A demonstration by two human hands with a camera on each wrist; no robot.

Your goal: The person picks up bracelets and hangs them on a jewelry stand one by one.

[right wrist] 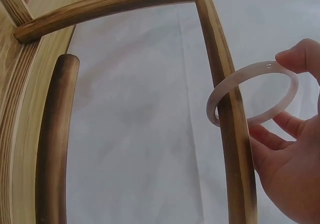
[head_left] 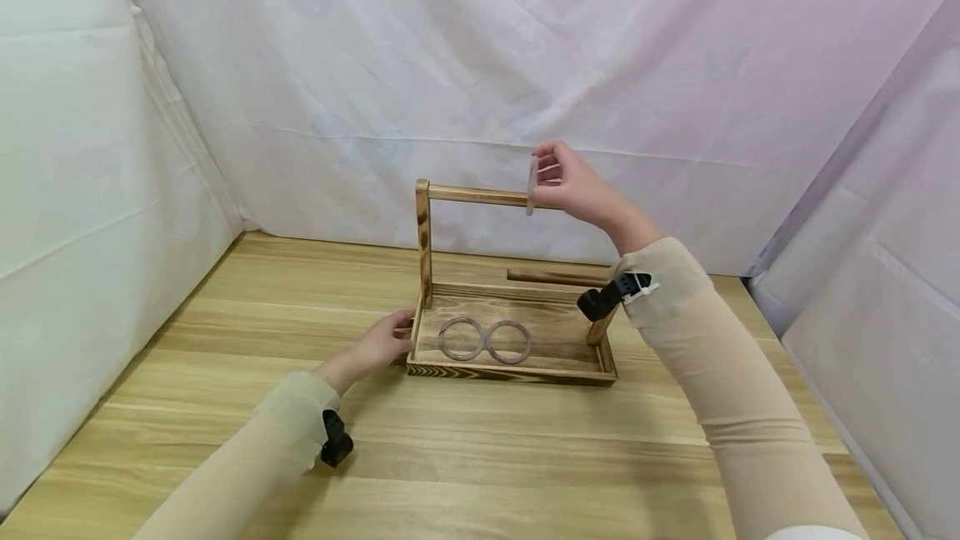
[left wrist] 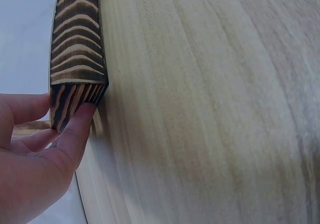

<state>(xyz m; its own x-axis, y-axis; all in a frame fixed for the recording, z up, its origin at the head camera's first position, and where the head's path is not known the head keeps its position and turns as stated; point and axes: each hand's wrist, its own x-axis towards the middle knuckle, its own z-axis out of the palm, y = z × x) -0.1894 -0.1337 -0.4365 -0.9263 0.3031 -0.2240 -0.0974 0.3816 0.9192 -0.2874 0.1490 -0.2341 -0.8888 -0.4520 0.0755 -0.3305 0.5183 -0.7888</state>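
My right hand [head_left: 581, 190] pinches a pale translucent bangle [right wrist: 255, 73] between thumb and fingertips, high over a wooden display stand [head_left: 423, 240]. In the right wrist view the stand's top bar [right wrist: 232, 144] passes through this bangle. My left hand [head_left: 380, 342] grips the left end of the stand's tray base; the left wrist view shows thumb and fingers on both sides of its striped corner [left wrist: 72, 97]. Two similar bangles, a left one [head_left: 441, 340] and a right one [head_left: 528, 343], lie side by side in the tray. My right forearm hides part of the right post.
A separate dark wooden rod [head_left: 555, 277] lies on the table just behind the tray. The wood-grain table [head_left: 465, 457] extends around the stand. White cloth [head_left: 450, 48] hangs behind and at both sides.
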